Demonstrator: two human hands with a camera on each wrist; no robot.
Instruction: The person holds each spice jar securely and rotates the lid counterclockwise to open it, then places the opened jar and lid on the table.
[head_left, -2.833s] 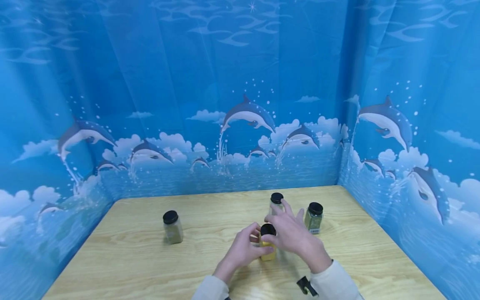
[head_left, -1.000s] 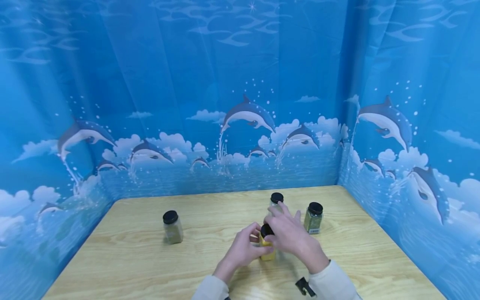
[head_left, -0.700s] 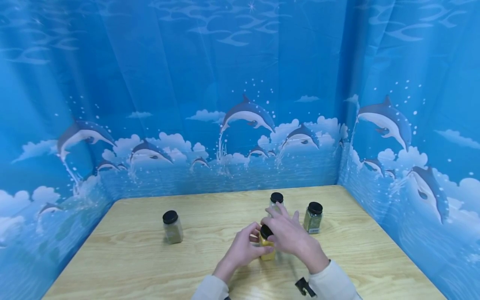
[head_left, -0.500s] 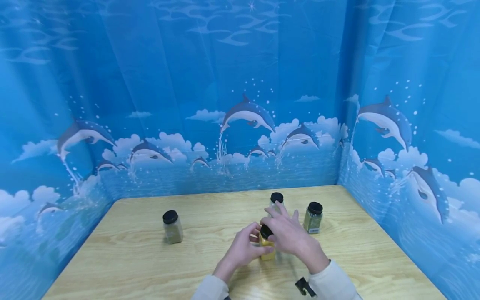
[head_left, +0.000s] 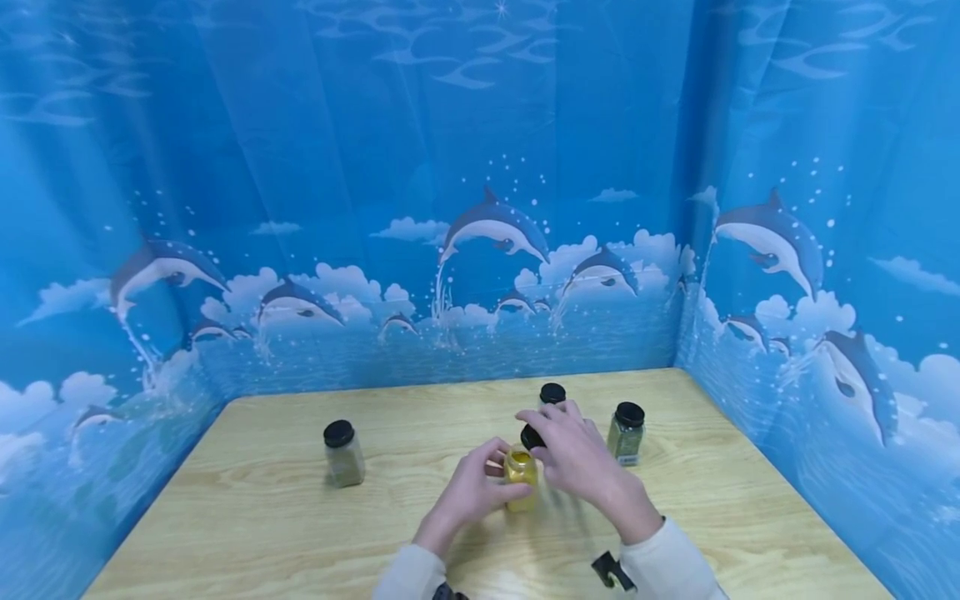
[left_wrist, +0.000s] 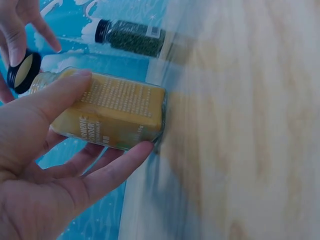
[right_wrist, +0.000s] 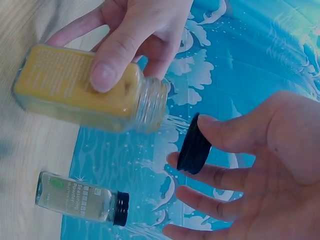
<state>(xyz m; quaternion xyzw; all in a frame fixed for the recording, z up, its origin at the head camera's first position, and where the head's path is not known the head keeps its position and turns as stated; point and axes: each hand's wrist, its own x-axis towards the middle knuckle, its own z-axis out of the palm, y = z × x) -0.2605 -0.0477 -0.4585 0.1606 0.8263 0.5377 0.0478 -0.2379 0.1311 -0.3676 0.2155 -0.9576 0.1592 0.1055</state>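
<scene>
In the head view my left hand point(head_left: 471, 493) holds a square glass jar of yellow turmeric powder point(head_left: 521, 483), thumb on the near side and fingers around the far side. The jar is upright, with its threaded neck bare. I cannot tell whether its base touches the table. Just above and right of the mouth, my right hand point(head_left: 585, 458) pinches the black screw lid point(head_left: 531, 437) between thumb and index finger. The right wrist view shows a gap between the lid point(right_wrist: 194, 147) and the jar's neck point(right_wrist: 152, 105). The other right fingers are extended.
A jar of pale seasoning powder point(head_left: 345, 460) stands at the left of the wooden table point(head_left: 255, 517). Behind my right hand is another black-capped jar point(head_left: 552, 394), partly hidden. A jar of green herbs point(head_left: 626, 435) stands farther right. A dolphin-print curtain point(head_left: 360, 167) surrounds the table.
The black lid has come off the turmeric jar and is now apart from it in my right hand. My left hand and the jar have shifted slightly left.
</scene>
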